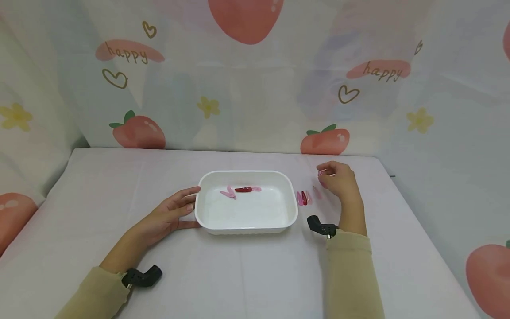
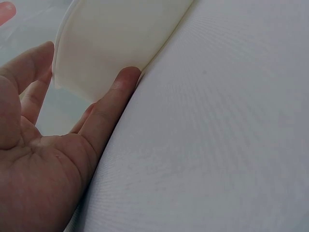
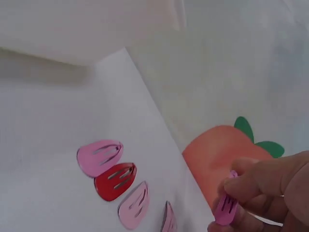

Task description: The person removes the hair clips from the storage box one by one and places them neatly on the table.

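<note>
A white rectangular tray stands mid-table. My left hand rests against its left end, fingers fairly straight and spread, fingertips at the wall and rim. Inside the tray lie a red snap hair clip, a pink clip touching its right end, and pink clips to the left. Right of the tray, my right hand pinches a pink hair clip between thumb and fingers, above the table. Below it, a pink clip, a red clip and paler pink clips form a row.
A white cloth covers the table. Behind it hangs a printed curtain with peaches, hearts and flowers, close to the table's back edge. Black wrist mounts sit at both sleeves.
</note>
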The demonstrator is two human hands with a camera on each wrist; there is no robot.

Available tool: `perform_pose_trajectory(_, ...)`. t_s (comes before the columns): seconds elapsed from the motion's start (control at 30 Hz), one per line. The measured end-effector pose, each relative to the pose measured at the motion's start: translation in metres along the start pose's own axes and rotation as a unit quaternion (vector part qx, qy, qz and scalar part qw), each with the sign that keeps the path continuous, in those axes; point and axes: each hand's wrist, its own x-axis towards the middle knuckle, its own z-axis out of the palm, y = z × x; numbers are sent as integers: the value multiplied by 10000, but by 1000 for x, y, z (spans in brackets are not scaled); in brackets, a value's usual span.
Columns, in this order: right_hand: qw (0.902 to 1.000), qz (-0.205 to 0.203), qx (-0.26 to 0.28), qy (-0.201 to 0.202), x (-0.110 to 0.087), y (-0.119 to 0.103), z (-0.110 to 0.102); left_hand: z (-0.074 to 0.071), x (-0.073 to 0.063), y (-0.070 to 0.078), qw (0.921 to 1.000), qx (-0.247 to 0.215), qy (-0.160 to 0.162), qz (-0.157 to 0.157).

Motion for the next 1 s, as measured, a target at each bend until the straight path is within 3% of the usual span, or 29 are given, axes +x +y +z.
perform_pose_trajectory(0.2,9975,418,-494,-287,2,11,2,0,2,1,10000,-58,-57,47)
perform_pose_trajectory(0.43,9956,695,-348,-526,3,12,6,1,1,3,10000,-22,-27,-19)
perform_pose_trajectory(0.77,9941,764,-620,-460,3,10,7,1,-2,2,9999,-109,-36,-7)
perform_pose_trajectory(1.0,9920,867,-682,-620,1,7,7,2,-2,3,9999,-133,-46,-1)
